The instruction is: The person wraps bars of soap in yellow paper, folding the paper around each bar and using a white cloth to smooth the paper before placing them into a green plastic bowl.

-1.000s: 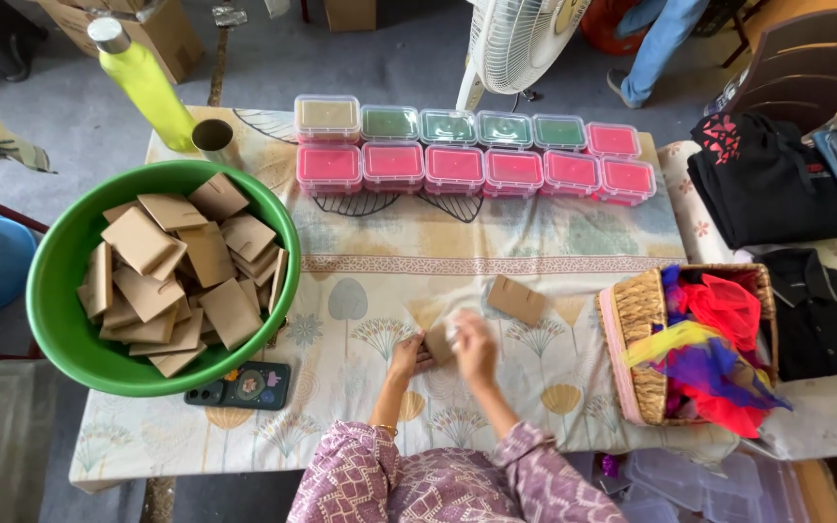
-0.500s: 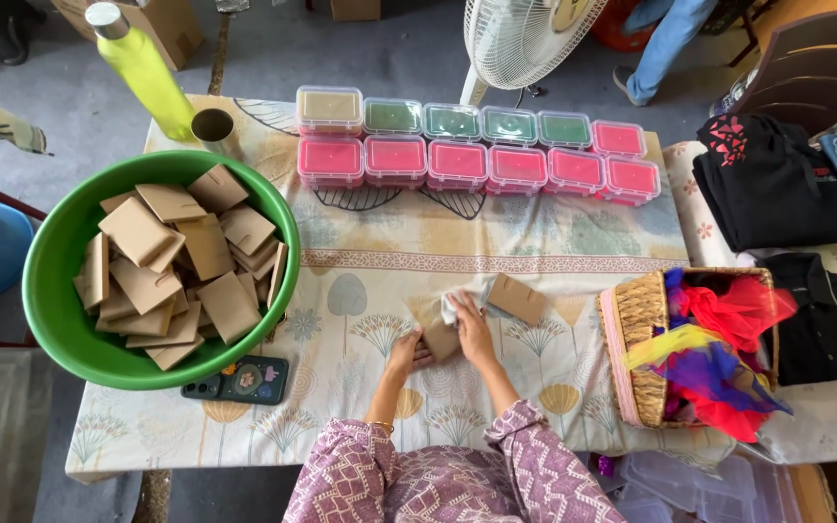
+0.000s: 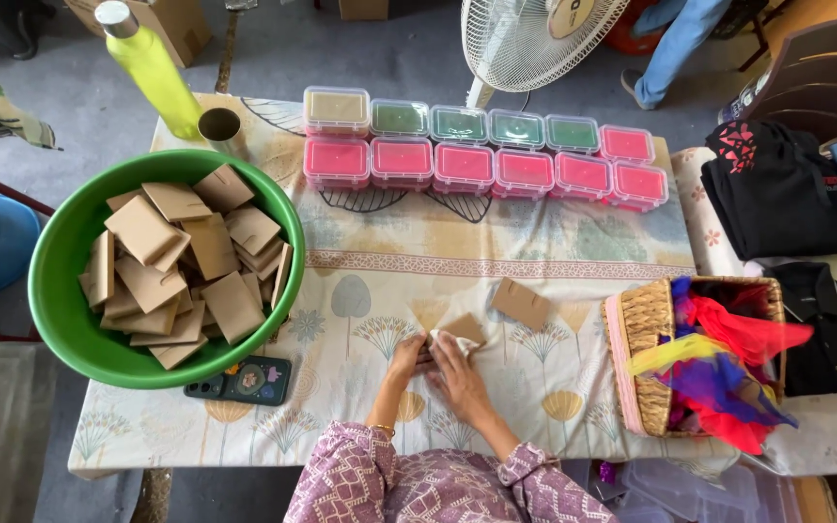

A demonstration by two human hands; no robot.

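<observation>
Resting together on the patterned tablecloth (image 3: 496, 242), the left hand (image 3: 409, 356) and right hand (image 3: 455, 373) close their fingers around a brown cardboard piece (image 3: 464, 328) and a scrap of white material (image 3: 441, 338). Just beside them to the right lies a second cardboard piece (image 3: 520, 302). Farther out stand a green basin (image 3: 60, 281) of like pieces, a phone (image 3: 239, 379) and a wicker basket (image 3: 643, 329) of coloured cloths.
</observation>
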